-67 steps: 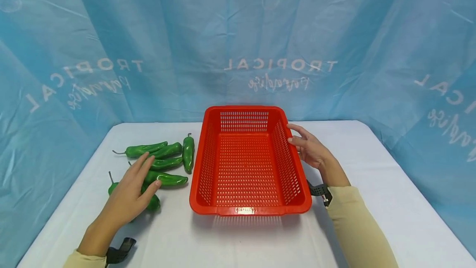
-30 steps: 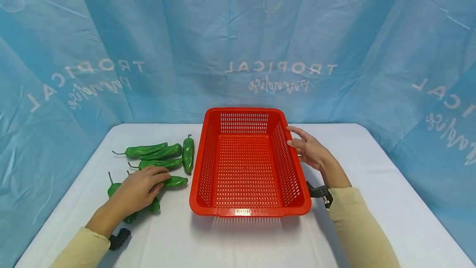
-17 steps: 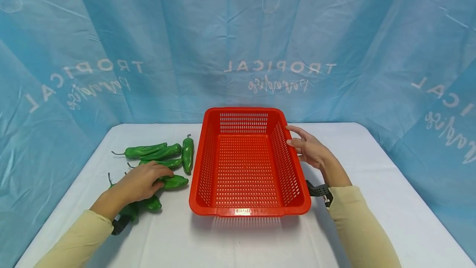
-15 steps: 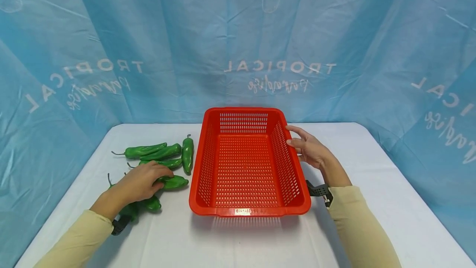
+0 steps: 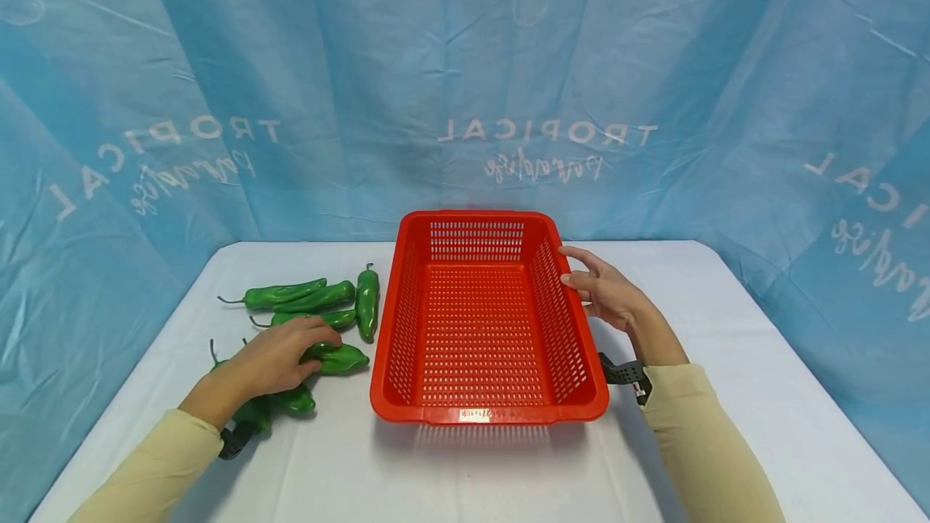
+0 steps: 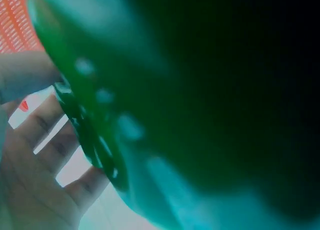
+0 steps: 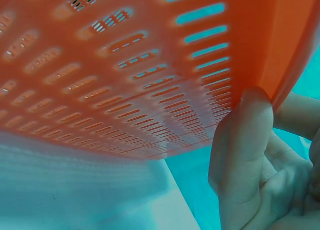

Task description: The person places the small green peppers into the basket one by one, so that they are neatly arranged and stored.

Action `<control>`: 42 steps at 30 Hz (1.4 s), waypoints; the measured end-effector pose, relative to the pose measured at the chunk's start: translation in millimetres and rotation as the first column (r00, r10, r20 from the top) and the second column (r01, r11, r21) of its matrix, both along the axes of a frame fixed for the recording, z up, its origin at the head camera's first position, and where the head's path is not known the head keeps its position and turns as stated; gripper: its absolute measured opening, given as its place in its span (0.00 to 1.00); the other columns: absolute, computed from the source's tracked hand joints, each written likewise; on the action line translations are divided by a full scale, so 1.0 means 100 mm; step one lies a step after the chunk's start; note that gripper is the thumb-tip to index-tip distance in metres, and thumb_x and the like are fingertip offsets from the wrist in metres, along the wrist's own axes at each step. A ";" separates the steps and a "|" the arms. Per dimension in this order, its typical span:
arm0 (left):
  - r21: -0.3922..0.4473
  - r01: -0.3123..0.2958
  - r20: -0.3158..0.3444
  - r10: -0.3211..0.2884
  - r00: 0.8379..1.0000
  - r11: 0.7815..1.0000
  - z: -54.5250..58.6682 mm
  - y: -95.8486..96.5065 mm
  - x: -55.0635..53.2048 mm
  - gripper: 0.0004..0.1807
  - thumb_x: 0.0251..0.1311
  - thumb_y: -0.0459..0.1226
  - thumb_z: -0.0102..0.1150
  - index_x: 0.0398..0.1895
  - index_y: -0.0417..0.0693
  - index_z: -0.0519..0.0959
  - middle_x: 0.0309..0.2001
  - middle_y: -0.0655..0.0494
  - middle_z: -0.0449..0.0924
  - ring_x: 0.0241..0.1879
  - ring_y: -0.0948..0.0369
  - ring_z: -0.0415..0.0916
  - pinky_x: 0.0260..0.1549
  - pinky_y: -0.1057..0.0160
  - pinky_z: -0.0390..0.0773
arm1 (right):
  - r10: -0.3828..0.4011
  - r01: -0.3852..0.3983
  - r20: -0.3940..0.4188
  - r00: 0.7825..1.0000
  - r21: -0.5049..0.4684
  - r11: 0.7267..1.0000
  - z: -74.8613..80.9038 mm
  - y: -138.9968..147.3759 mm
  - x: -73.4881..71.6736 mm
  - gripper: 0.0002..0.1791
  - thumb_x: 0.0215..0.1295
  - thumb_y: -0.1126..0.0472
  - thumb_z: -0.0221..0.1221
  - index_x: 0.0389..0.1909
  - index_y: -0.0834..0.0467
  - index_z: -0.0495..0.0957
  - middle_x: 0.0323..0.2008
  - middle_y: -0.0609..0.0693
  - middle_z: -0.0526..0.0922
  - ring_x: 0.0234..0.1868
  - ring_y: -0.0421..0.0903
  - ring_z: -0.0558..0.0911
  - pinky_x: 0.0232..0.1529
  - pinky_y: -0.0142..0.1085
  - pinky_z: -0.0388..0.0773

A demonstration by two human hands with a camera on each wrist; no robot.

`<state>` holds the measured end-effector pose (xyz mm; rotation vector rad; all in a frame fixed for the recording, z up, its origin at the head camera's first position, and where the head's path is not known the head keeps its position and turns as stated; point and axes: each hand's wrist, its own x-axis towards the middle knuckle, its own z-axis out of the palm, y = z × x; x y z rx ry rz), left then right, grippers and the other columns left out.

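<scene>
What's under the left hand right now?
A green pepper, one end showing toward the basket; the left hand covers the rest. More peppers poke out around it, partly hidden, so I can't count them.

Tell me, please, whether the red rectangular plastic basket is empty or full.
Empty: the head view shows nothing inside the red basket, its perforated bottom bare.

From my feed: red rectangular plastic basket [image 5: 481, 337], slot-patterned in rows, orange-tinted in right wrist view. Glossy green elongated peppers [image 5: 367, 305]. Plain white tablecloth [image 5: 465, 479]. Blue fabric backdrop [image 5: 363, 47], printed with pale mirrored lettering [image 5: 555, 128]. Beige long sleeves [image 5: 712, 442].
</scene>
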<state>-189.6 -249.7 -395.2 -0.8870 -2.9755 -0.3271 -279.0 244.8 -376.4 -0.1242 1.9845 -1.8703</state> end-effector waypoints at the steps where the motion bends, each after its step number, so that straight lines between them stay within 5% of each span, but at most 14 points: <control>1: 0.000 -0.001 0.004 0.001 1.000 1.000 0.00 0.00 -0.01 0.19 0.53 0.29 0.68 0.47 0.57 0.82 0.46 0.60 0.81 0.49 0.55 0.80 0.46 0.50 0.82 | -0.002 0.002 0.001 1.000 -0.001 1.000 0.00 0.00 0.00 0.38 0.72 0.58 0.57 0.77 0.47 0.50 0.47 0.47 0.85 0.36 0.41 0.88 0.37 0.39 0.86; 10: 0.021 0.005 -0.007 -0.005 1.000 1.000 0.04 -0.01 -0.05 0.20 0.53 0.30 0.70 0.49 0.55 0.81 0.48 0.58 0.85 0.47 0.55 0.79 0.46 0.50 0.81 | 0.012 -0.012 -0.016 1.000 -0.004 1.000 0.00 0.00 -0.01 0.38 0.72 0.59 0.56 0.78 0.49 0.49 0.46 0.46 0.85 0.36 0.41 0.88 0.36 0.38 0.86; 19: 0.195 -0.089 0.017 0.087 0.996 0.977 0.24 -0.08 -0.04 0.27 0.58 0.34 0.68 0.61 0.43 0.72 0.57 0.43 0.79 0.52 0.44 0.80 0.49 0.43 0.80 | 0.001 -0.001 -0.005 1.000 -0.001 1.000 0.00 0.01 0.00 0.39 0.72 0.59 0.57 0.78 0.49 0.49 0.45 0.46 0.85 0.37 0.43 0.89 0.37 0.41 0.87; 27: 0.348 -0.078 0.001 0.083 0.997 0.934 0.33 -0.04 -0.07 0.27 0.59 0.32 0.67 0.61 0.47 0.70 0.52 0.41 0.83 0.48 0.46 0.82 0.33 0.62 0.78 | 0.002 -0.002 -0.011 1.000 0.007 1.000 0.02 0.00 0.01 0.38 0.72 0.59 0.56 0.78 0.49 0.49 0.45 0.45 0.85 0.36 0.42 0.88 0.36 0.39 0.86; 42: 0.417 -0.020 -0.007 0.025 1.000 0.909 0.49 0.06 -0.11 0.27 0.58 0.32 0.68 0.61 0.46 0.72 0.51 0.45 0.83 0.41 0.55 0.80 0.33 0.66 0.80 | 0.000 0.000 -0.018 1.000 0.037 0.999 0.03 -0.01 0.01 0.38 0.72 0.59 0.57 0.77 0.49 0.50 0.45 0.45 0.85 0.37 0.42 0.89 0.37 0.40 0.86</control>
